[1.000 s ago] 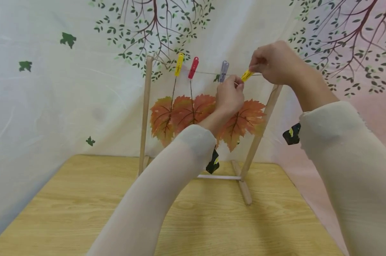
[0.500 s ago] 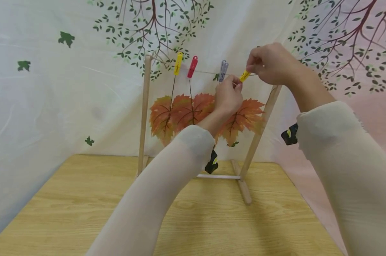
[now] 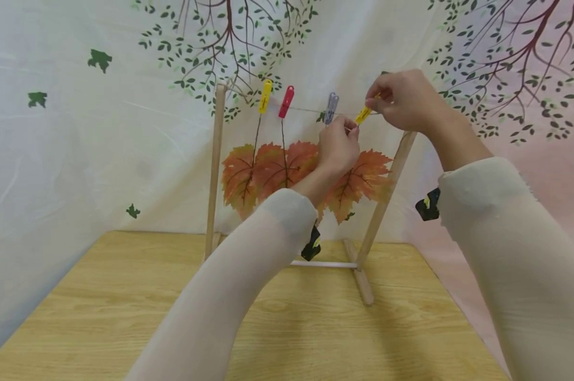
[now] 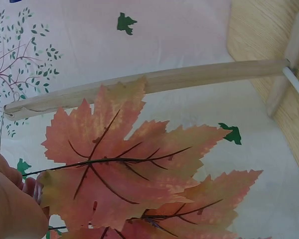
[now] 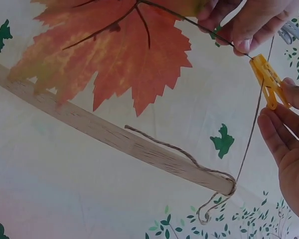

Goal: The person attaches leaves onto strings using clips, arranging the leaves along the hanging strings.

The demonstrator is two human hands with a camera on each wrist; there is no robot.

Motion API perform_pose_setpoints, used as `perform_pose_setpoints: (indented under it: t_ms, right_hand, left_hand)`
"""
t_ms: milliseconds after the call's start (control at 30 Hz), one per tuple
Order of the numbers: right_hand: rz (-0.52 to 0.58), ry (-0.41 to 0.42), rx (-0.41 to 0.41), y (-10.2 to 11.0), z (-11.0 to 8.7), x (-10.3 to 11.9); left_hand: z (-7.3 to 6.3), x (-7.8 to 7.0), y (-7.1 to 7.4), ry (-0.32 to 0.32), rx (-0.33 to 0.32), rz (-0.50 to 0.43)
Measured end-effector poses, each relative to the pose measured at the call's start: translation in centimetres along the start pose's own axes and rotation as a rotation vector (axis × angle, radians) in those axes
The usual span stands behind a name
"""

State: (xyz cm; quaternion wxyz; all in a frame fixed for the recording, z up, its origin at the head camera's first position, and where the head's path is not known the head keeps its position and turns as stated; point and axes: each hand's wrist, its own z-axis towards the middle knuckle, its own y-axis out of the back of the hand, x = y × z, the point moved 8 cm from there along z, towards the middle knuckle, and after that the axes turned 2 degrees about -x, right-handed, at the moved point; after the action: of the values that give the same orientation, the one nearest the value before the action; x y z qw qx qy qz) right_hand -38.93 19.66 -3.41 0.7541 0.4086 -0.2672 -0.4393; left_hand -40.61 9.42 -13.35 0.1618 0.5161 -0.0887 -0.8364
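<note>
My left hand (image 3: 336, 145) pinches the dark stem (image 5: 202, 28) of an orange-red artificial maple leaf (image 4: 114, 159) near its tip. To the right of it, my right hand (image 3: 406, 100) holds a yellow clothespin (image 5: 265, 79) by its handle end between thumb and fingers. The clothespin lies across the string (image 5: 251, 129), and the stem's tip meets its nose end. Further left along the string, a yellow clothespin (image 3: 265, 97) and a red clothespin (image 3: 286, 102) hold leaf stems. A grey clothespin (image 3: 331, 108) sits just above my left hand, which hides what lies below it.
The string runs between two wooden posts (image 3: 215, 164) of a stand, with a white bar (image 3: 325, 264) low down. The right post (image 5: 139, 147) has a knotted loose string end. Behind hangs a printed cloth (image 3: 139, 132); the wooden table (image 3: 315, 333) lies below.
My right hand has moved slightly down and left with the yellow clothespin, and more of the clothespin shows. My left hand stays on the stem, with only a small shift.
</note>
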Motion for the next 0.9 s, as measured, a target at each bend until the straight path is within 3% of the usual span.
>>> perform_pose_setpoints:
  t_ms: [200, 400, 667, 900]
  right_hand:
    - [0.003, 0.030, -0.031, 0.3, 0.0, 0.0]
    - [-0.010, 0.069, -0.076, 0.6, -0.1, 0.2]
    - [-0.009, 0.093, -0.107, 1.1, -1.3, 0.0]
    - [-0.021, 0.096, -0.173, 1.2, -5.2, -1.5]
  left_hand:
    - [-0.3, 0.4, 0.5, -0.050, 0.009, 0.050]
    - [-1.4, 0.7, 1.8, -0.185, 0.053, 0.069]
    - [-4.2, 1.9, 6.0, -0.360, 0.038, 0.047]
    - [-7.7, 5.5, 9.9, -0.420, 0.028, 0.089]
